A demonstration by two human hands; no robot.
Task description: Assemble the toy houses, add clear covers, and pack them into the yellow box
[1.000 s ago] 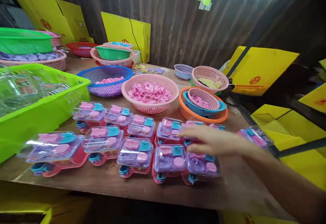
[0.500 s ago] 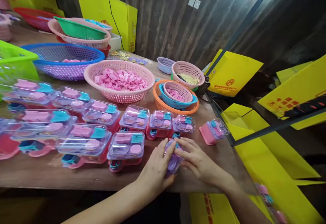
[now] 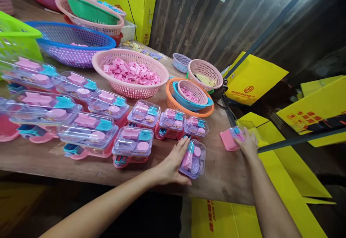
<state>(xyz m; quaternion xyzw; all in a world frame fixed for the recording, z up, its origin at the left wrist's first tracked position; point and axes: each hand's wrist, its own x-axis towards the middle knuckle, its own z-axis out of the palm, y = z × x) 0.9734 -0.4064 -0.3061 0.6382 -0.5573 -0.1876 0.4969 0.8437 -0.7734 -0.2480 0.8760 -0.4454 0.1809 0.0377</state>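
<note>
So, left hand (image 3: 173,164) holding toy box (image 3: 195,158), right hand (image 3: 248,143) gripping second box (image 3: 227,141), pink basket (image 3: 135,92) left of orange basket (image 3: 174,104), pole (image 3: 270,29) right.

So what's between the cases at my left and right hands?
In the head view, only brown tabletop separates the toy case at your left hand from the pink-sided case at your right hand.

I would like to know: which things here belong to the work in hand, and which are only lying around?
Seemingly in the work:
- clear-lidded box at the left hand
- pink box at the right hand
- similar boxes in rows

Apparently only nearby, untouched now:
- pink basket of pink pieces
- blue-rimmed basket
- orange basket
- yellow cartons
</note>
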